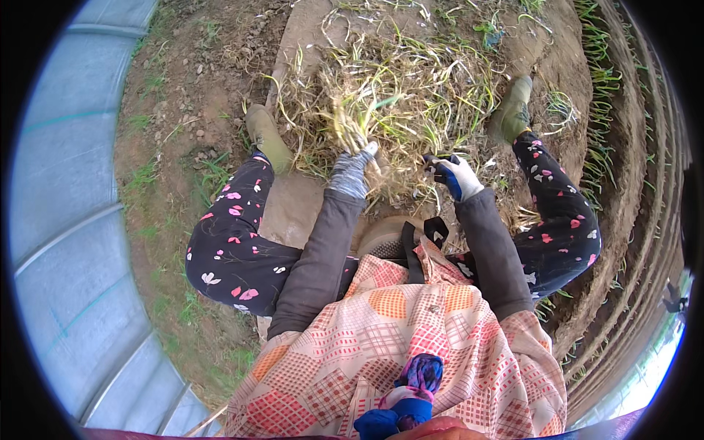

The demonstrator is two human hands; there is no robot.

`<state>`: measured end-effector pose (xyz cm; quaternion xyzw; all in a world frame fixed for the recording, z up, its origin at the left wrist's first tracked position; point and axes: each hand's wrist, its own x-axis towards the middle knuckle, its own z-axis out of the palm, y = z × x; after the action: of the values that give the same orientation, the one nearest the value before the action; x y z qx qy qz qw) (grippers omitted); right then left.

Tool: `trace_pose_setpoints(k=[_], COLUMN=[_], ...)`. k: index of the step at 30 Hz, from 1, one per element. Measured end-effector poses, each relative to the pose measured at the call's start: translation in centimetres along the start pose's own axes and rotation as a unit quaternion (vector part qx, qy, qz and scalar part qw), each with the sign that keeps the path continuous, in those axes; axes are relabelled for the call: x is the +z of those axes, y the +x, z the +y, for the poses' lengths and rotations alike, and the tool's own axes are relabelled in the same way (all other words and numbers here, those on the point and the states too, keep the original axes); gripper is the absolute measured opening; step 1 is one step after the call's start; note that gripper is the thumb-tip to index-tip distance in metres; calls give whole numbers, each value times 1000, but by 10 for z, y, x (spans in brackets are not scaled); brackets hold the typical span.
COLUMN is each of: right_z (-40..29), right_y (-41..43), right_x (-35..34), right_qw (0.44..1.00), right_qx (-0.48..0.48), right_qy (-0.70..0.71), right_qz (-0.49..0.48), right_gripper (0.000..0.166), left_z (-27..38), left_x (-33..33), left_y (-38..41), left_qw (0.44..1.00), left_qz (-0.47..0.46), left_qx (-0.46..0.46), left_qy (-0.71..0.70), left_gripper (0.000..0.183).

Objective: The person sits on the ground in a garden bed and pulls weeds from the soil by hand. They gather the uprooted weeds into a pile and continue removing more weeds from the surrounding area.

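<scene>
My left hand (352, 168), in a grey knitted glove, grips a bunch of slender bulb plants (347, 129) with pale stems and yellow-green leaves. The bunch points away from me and is partly blurred. To its right is my right hand (451, 175), in a white glove with blue and dark parts, its fingers curled near the edge of the plant heap; whether it holds anything is not plain. Beyond both hands spreads a wide heap of similar plants (434, 93), green and dry strands tangled together on the soil.
My boots (267, 135) (516, 110) stand either side of the heap. A round seat (385, 236) shows beneath me. Planted rows (599, 110) run along the right; plastic greenhouse sheeting (71, 148) rises at the left. Small weeds (143, 175) grow in the bare soil nearby.
</scene>
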<state>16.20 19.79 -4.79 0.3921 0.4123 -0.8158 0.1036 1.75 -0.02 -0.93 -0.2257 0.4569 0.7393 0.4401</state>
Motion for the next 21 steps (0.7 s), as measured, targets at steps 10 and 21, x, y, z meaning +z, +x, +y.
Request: trace_pose_setpoints(k=[10,21], right_z=[6,15], right_y=[-43,-26], right_x=[89,83], right_qw=[929,976], right_qx=[-112,-149], right_qy=[-327,-72], right_qz=[130,141], right_gripper=[23,17], left_z=[-25,-19], left_x=[11,11], left_y=[-2,-15], left_qw=[902,945], left_qz=[67,96], left_qx=[82,227], left_qy=[419,214], left_gripper=[28,24])
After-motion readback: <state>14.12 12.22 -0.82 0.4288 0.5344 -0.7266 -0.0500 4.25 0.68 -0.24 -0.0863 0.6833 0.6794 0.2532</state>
